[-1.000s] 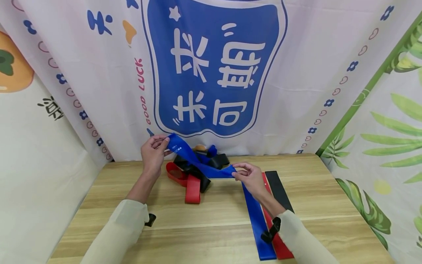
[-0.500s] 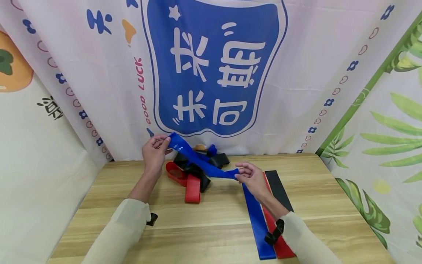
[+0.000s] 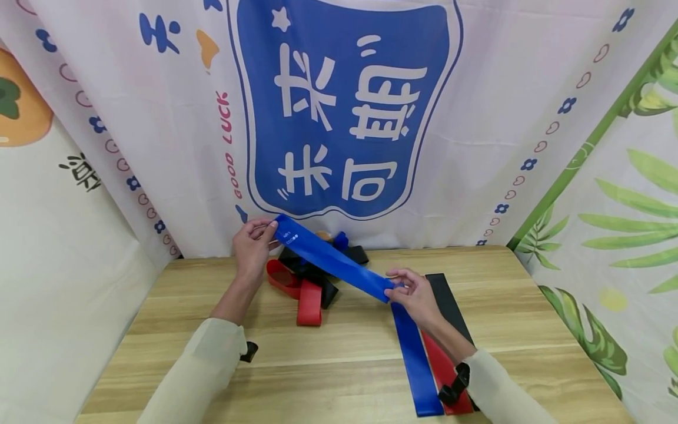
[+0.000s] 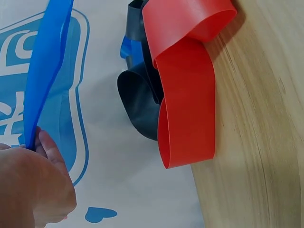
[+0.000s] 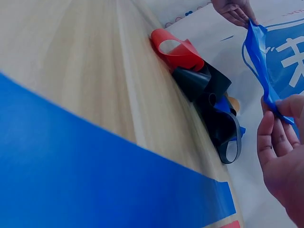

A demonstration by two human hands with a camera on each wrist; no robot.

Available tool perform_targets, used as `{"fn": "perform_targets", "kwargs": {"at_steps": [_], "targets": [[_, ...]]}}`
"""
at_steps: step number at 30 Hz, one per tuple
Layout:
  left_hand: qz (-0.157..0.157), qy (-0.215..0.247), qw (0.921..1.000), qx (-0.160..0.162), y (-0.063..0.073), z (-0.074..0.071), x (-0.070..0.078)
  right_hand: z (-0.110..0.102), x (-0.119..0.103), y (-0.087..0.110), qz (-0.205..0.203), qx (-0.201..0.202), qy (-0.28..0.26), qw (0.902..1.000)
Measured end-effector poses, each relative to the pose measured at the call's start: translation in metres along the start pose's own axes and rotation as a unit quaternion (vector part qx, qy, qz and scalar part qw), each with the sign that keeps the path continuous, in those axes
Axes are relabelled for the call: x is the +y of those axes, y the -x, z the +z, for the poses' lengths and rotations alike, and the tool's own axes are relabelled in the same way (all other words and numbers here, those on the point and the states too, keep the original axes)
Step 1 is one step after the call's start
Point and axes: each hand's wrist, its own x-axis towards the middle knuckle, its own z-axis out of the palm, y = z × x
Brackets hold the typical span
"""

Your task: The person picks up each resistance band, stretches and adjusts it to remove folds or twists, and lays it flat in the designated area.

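A blue resistance band [image 3: 333, 259] with small white print near its left end stretches between my two hands, above the table. My left hand [image 3: 252, 247] pinches its upper left end between thumb and fingers. At the lower right end, my right hand [image 3: 415, 297] pinches it the same way. In the right wrist view the held band [image 5: 259, 57] shows as a loop with its two layers slightly parted. Behind and below it lies a tangled pile of bands: a red band [image 3: 309, 303], black bands [image 4: 137, 99] and some blue.
Flat bands lie side by side on the right of the wooden table [image 3: 296, 377]: a blue one [image 3: 418, 365], a red one [image 3: 442, 365] and a black one [image 3: 450, 306]. My right forearm passes over them. A printed curtain [image 3: 477, 118] hangs behind the table's back edge.
My right hand has moved right and slightly down, my left a little right. The blue band, earlier sagging and twisted, is now straighter and flatter between them.
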Motion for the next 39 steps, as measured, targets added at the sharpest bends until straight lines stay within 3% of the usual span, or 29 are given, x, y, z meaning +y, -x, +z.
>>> {"fn": "perform_targets", "kwargs": {"at_steps": [4, 12, 22, 31, 39], "targets": [[-0.001, 0.005, 1.0, -0.002, 0.0, 0.005, -0.001, -0.004, 0.003, 0.007, -0.006, -0.03, 0.001, 0.9995], [-0.006, 0.008, 1.0, 0.0, 0.003, 0.015, -0.005, -0.01, 0.007, 0.02, -0.008, -0.049, 0.022, 0.9985], [0.012, -0.007, 0.9998, -0.017, 0.003, 0.029, -0.011, -0.014, 0.005, 0.034, 0.004, -0.093, 0.074, 0.9929], [0.044, -0.026, 0.9936, -0.1, 0.004, 0.04, -0.018, -0.019, 0.005, 0.049, 0.04, -0.17, 0.076, 0.9817], [0.021, -0.063, 0.9862, -0.152, 0.008, 0.051, -0.022, -0.02, 0.007, 0.063, 0.07, -0.235, 0.085, 0.9658]]}}
